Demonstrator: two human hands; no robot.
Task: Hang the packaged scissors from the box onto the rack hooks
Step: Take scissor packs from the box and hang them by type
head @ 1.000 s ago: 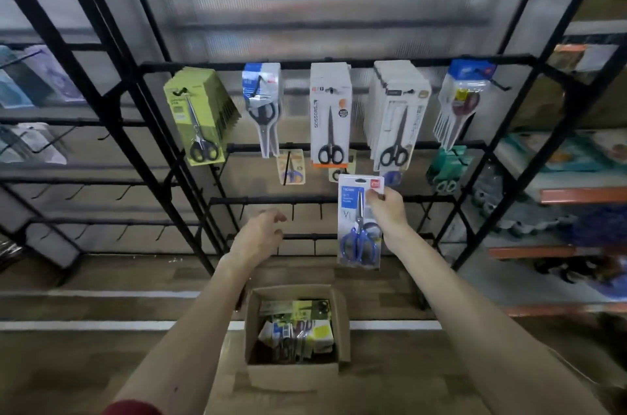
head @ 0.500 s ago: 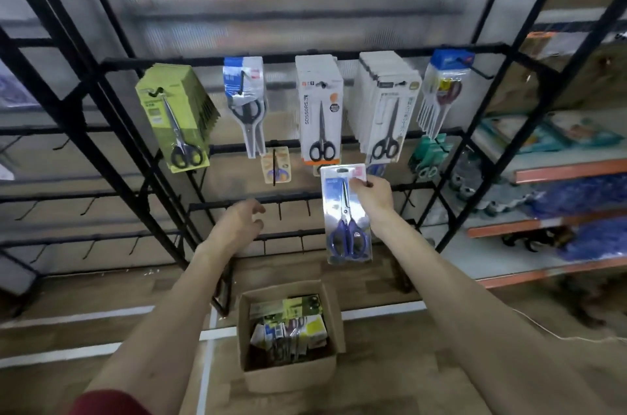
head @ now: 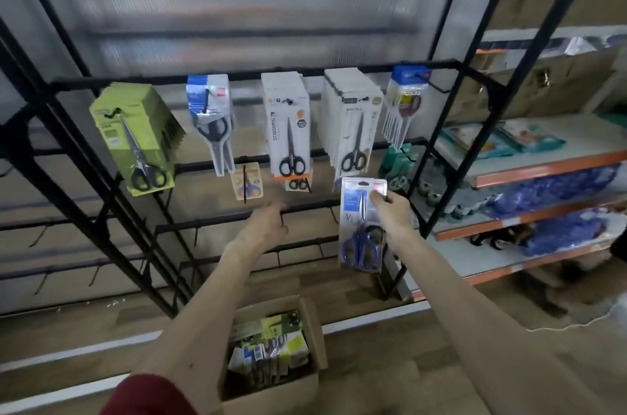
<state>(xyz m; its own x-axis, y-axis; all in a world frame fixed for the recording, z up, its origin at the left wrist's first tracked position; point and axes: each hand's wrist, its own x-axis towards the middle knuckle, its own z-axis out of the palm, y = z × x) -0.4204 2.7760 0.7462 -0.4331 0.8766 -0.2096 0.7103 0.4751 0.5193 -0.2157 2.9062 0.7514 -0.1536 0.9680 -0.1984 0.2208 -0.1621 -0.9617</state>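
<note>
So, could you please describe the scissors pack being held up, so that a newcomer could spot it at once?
Find the black rack with its top row of hanging scissors packs. Just below that row, the right hand pinches a clear pack near its top. Unlike the white packs above with black handles, its scissors are blue-handled.

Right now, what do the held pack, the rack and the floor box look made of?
Blue-handled scissors pack in the right hand: glossy clear plastic over printed card, by its glare. Black rack: probably painted metal, thin matte bars. Brown open box: dull cardboard, soft bent flaps.
</note>
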